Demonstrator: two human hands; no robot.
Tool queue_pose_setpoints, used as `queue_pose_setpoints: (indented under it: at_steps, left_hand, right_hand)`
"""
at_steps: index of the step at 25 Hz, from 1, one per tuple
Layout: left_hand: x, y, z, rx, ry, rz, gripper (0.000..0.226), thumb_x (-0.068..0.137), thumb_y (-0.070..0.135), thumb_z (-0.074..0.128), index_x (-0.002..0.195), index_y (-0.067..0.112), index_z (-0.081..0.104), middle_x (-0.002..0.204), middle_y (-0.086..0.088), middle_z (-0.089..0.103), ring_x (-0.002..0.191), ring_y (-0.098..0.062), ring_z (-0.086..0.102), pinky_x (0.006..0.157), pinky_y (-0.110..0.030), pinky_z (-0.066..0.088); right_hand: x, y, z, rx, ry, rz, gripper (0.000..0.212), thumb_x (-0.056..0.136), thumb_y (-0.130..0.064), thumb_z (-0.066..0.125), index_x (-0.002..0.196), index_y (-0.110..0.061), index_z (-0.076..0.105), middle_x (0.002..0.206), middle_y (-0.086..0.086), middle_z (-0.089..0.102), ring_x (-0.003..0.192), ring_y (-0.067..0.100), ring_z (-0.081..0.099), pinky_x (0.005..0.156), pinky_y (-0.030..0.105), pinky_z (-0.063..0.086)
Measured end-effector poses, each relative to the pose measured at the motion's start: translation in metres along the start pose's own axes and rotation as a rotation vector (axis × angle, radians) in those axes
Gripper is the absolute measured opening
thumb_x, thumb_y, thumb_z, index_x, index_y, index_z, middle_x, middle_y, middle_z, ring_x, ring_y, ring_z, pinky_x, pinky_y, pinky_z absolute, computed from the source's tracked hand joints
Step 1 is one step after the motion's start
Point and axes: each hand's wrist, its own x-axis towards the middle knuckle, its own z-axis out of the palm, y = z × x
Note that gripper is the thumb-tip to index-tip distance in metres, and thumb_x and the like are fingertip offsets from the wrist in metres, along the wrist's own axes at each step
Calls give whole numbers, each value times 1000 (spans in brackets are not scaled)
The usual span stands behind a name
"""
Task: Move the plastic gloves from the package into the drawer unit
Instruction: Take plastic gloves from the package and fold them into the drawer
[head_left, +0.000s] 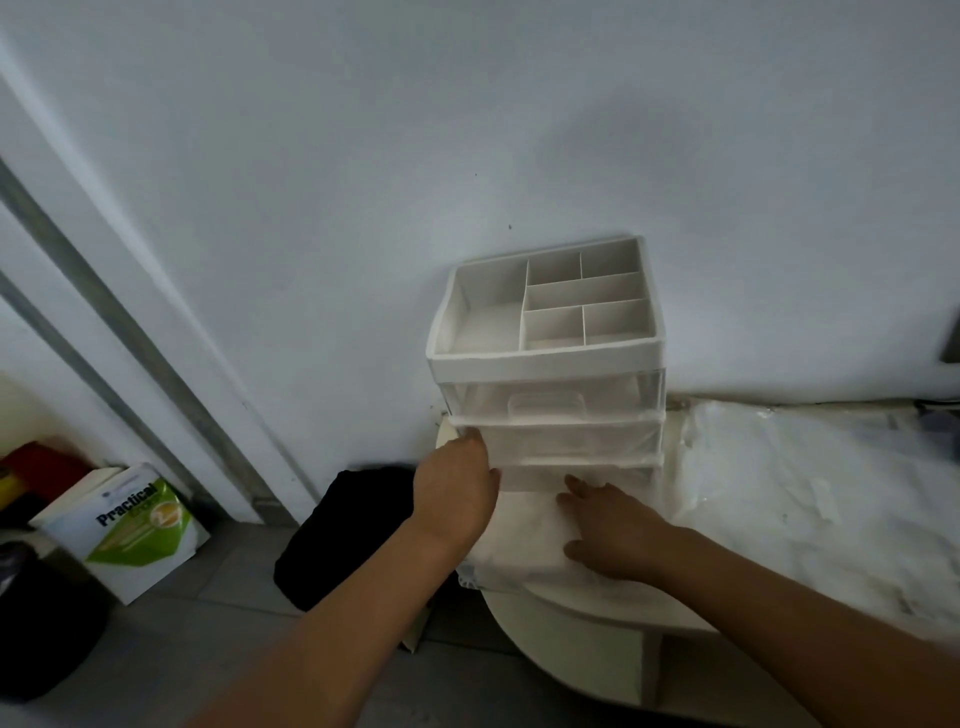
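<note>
A white drawer unit (545, 358) with a divided top tray and clear drawers stands against the wall on a round white table (576, 623). Its bottom drawer (483, 577) is pulled out toward me and holds a flat pile of translucent plastic gloves (524, 530). My left hand (457, 488) holds the unit's left front corner, fingers along the side and thumb on the front. With its fingers straight, my right hand (608, 530) presses flat on the gloves in the open drawer. No package can be made out.
Crumpled clear plastic sheeting (810, 499) covers the surface right of the unit. On the floor to the left lie a black bag (348, 535), a white and green book (130, 525) and a dark bin (41, 618). A white wall rises directly behind the unit.
</note>
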Motion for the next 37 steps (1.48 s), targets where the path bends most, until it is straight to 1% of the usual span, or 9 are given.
queue_pose_setpoints:
  at_steps: [3,6,10,16,21,27,32,34,37]
  left_hand:
    - [-5,15,-5,24,21,140,23,94,33,54,104,12,58,102,-5,66,94,-18,62,71,-25,41]
    - [-3,19,21,-96,-263,161,36,89,35,63,117,11,58,118,-8,62,110,-20,57,87,-25,42]
    - [2,11,45,-75,-604,164,88,84,39,69,149,8,19,157,-12,19,145,-23,17,116,-30,17]
    - [8,9,54,-82,-667,120,110,80,45,71,152,13,-7,160,-7,-9,148,-24,-3,120,-40,11]
    - [5,11,50,-68,-624,162,106,83,41,70,152,10,-5,160,-8,-6,148,-22,-4,118,-32,7]
    - [7,9,38,-186,-570,107,101,79,36,75,152,13,8,159,-6,8,145,-22,16,113,-28,18]
    - [9,3,18,-269,-368,-16,33,86,28,69,112,9,65,122,-7,60,112,-20,56,88,-20,42]
    - [6,18,8,-252,-236,6,29,88,31,65,67,11,61,74,-3,62,75,-16,59,59,-17,39]
    - [-3,60,-2,-321,-117,125,45,89,39,62,55,15,44,55,2,47,54,-9,46,54,-20,33]
  right_hand:
    - [5,3,1,-14,23,10,60,96,-26,45,149,-16,20,159,4,5,140,28,22,114,36,23]
    - [9,2,3,-12,2,-27,60,95,-27,46,149,-17,21,159,6,9,140,28,24,116,36,21]
    - [16,3,7,39,-71,9,79,89,-44,57,151,-25,11,159,6,-1,145,30,7,116,47,8]
    - [17,5,5,161,-6,245,102,73,-40,75,148,-16,11,154,10,10,143,36,4,116,50,13]
    - [8,5,-15,380,-9,214,78,82,-38,68,144,-9,30,148,11,30,137,28,28,109,33,29]
    - [-39,38,-71,530,23,58,29,88,-35,62,107,-14,71,108,-1,69,91,8,62,72,11,45]
    - [-79,104,-81,336,262,268,28,90,-31,60,74,-11,73,73,2,71,63,8,62,50,12,40]
    - [-97,142,-78,127,316,456,31,91,-35,57,81,-9,70,82,7,70,71,16,61,51,19,37]
    - [-124,196,-66,13,278,664,41,94,-35,50,118,-2,58,120,15,61,107,26,58,77,25,42]
